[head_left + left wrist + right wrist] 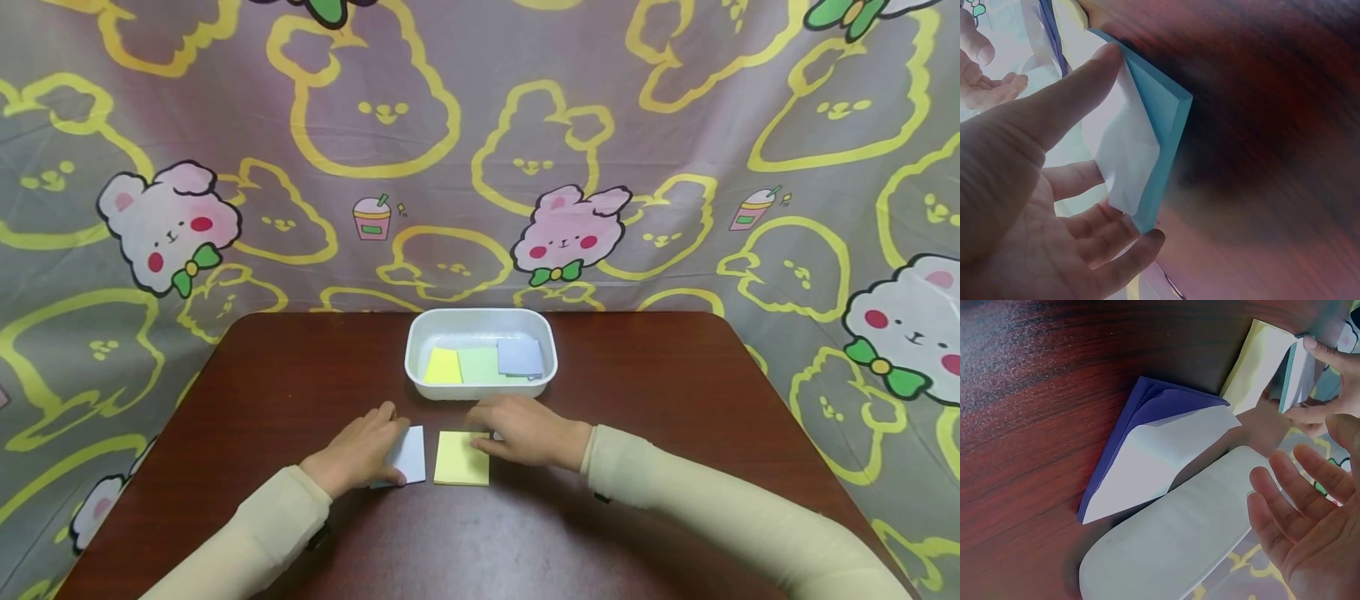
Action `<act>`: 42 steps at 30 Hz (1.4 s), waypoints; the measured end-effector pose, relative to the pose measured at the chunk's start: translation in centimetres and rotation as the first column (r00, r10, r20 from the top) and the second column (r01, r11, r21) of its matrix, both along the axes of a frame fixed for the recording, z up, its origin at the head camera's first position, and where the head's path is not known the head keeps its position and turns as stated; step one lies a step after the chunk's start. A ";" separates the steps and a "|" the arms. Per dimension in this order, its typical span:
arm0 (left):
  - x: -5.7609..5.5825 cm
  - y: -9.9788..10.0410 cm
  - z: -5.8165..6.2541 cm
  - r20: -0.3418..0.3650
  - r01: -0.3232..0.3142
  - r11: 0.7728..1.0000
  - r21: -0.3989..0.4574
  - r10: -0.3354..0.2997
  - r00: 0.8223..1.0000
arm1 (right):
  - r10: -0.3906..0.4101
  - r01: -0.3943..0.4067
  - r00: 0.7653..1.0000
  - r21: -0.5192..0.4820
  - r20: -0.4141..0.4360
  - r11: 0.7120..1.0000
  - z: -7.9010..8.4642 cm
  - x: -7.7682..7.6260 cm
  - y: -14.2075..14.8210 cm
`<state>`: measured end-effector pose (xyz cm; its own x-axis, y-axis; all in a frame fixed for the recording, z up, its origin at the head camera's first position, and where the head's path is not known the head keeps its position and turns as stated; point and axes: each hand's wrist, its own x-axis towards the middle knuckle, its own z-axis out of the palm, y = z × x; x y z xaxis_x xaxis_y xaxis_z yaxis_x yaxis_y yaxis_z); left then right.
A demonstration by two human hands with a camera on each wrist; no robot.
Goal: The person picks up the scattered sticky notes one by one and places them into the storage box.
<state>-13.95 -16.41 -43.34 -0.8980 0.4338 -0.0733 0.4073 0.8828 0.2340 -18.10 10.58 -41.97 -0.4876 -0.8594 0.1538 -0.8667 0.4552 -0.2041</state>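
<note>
On the table my left hand (360, 452) grips a teal note pad (1169, 119) by its edges, thumb on one side and fingers on the other. Its top sheet (1125, 137) looks white in the left wrist view and pale blue in the head view. Just right of it lies a yellow note pad (459, 465). My right hand (525, 432) hovers over the yellow pad's right side, fingers loosely bent and holding nothing. A purple note pad (1141, 403) with a whitish top sheet lies near that hand; in the head view the hand mostly hides it.
Behind the hands stands a white tray (551, 358). Inside it lie a yellow pad (444, 367), a pale green pad (478, 367) and a blue pad (519, 357). A patterned curtain (450, 200) hangs behind the brown table (315, 358).
</note>
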 end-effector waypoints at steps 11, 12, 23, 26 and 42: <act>0.1 -0.1 0.1 -0.061 0.023 0.998 -0.056 -0.027 0.998 | -0.011 0.011 1.000 0.005 0.003 1.000 -0.1 0.0 -0.1; 0.1 -0.1 0.1 -0.061 0.025 0.998 -0.058 -0.028 0.998 | -0.012 0.012 1.000 0.005 0.005 1.000 -0.1 0.1 -0.1; -0.4 0.3 0.7 -0.065 0.021 1.000 -0.014 -0.022 0.998 | -0.003 0.003 1.000 0.008 0.016 1.000 0.1 0.1 -0.3; -0.5 0.2 0.8 -0.092 0.030 1.000 0.009 -0.029 0.995 | -0.005 0.005 1.000 0.009 0.018 1.000 0.2 0.1 -0.3; -0.9 0.4 2.0 -0.140 0.057 0.997 0.044 -0.051 0.989 | -0.009 0.009 0.999 0.007 0.034 1.000 0.6 -0.1 -0.3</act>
<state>-14.86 -15.98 -41.38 -0.8732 0.4820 0.0725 0.4856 0.8478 0.2130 -18.25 10.29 -41.37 -0.5005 -0.8557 0.1312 -0.8549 0.4646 -0.2309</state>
